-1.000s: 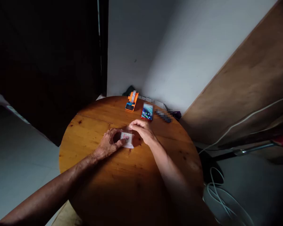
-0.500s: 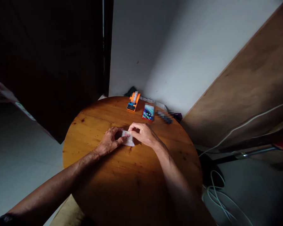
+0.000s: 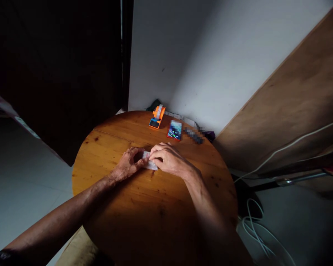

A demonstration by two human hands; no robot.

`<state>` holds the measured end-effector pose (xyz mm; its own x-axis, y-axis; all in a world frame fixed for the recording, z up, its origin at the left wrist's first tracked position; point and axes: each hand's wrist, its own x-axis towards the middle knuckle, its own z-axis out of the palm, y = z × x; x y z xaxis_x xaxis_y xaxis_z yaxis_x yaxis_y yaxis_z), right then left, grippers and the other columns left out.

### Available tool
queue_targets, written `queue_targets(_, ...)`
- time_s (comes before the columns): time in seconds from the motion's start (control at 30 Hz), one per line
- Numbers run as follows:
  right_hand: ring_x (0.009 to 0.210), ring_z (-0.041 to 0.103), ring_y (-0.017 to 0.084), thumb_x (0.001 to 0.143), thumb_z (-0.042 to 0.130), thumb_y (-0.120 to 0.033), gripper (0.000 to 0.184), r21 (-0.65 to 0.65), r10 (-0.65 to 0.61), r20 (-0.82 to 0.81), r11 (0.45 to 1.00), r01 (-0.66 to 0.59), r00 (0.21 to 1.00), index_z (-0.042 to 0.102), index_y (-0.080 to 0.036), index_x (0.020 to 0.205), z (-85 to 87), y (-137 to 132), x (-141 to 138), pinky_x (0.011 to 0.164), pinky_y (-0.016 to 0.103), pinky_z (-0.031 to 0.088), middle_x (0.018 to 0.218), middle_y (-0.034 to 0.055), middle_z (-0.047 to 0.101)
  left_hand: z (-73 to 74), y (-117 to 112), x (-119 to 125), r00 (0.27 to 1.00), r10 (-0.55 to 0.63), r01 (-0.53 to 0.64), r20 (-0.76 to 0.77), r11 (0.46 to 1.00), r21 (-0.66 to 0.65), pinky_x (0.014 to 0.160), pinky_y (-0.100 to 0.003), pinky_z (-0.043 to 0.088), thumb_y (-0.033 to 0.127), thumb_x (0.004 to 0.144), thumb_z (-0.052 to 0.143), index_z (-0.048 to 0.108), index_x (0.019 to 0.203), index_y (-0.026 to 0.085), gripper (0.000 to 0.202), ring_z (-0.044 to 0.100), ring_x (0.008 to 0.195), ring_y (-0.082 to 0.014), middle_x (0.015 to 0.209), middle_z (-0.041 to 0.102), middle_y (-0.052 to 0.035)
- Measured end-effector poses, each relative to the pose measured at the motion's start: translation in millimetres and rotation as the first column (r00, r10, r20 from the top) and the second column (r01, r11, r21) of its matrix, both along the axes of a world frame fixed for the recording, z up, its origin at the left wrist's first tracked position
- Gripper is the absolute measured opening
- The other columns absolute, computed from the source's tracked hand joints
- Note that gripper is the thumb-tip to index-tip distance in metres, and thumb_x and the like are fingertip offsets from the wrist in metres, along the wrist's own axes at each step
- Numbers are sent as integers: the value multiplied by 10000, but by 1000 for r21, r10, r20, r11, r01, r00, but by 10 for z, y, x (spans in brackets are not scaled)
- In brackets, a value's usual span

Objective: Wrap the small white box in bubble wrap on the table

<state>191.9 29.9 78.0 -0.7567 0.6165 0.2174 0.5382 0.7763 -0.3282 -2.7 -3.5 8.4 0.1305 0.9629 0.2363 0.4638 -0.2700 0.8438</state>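
A small whitish paper-like packet [image 3: 150,165] with reddish print lies on the round wooden table [image 3: 122,207]. My left hand [image 3: 129,162] grips its left side, thumb along the near face and fingers curled behind. At its right end, my right hand [image 3: 168,158] has thumb and fingers pinched together on the upper edge. The fingers of my right hand cover part of the packet, so its full shape is hidden.
Toward the back of the table stands an orange tape dispenser [image 3: 157,117] with a roll in it. Beside it are a phone-like item with a lit, colourful face [image 3: 174,131] and a dark blurred object [image 3: 193,136]. White cables [image 3: 255,232] coil on the floor at right.
My right hand has come down and left over the packet, with its fingers covering more of it. The packet looks flatter. My left hand stays nearly in place.
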Motion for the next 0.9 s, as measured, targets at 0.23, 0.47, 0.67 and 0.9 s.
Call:
queue_targets(0.23, 866, 627, 192, 774, 575, -57, 256, -81, 11, -141, 996, -22, 990, 729, -245, 696, 47, 11, -6, 903, 406, 407, 896, 8, 737, -9, -4, -21, 997, -44, 42, 60, 999, 26, 975, -468, 497, 497, 840, 611, 594, 1239, 169, 517, 625, 1102, -285, 1203, 653, -140)
queue_targets(0.47, 886, 677, 204, 800, 612, -279, 153, -349, -276, -521, 933, 94, 807, 740, -225, 737, -115, 262, 179, 851, 377, 504, 927, 49, 749, -45, 0, -76, 973, 15, -13, 229, 1000, -10, 1002, -445, 498, 419, 892, 549, 621, 1229, 193, 413, 616, 1132, -284, 1230, 668, -95)
queue_targets(0.67, 954, 659, 202, 781, 659, -328, 157, -508, -322, -497, 861, 31, 806, 759, -209, 806, -265, 333, 281, 854, 364, 495, 1036, 62, 736, -48, 40, -84, 972, 15, -31, 233, 997, 64, 1055, -462, 459, 376, 852, 573, 706, 1067, 197, 309, 585, 1174, -279, 1203, 658, -95)
queue_targets(0.9, 1133, 607, 214, 820, 661, -260, 125, -482, -134, -393, 873, -79, 910, 781, -247, 853, -146, 272, 272, 1019, 437, 431, 1213, 47, 670, -30, 14, -82, 976, -95, 72, 195, 990, 121, 1095, -490, 425, 320, 872, 594, 727, 1042, 238, 231, 513, 1281, -261, 1247, 621, -83)
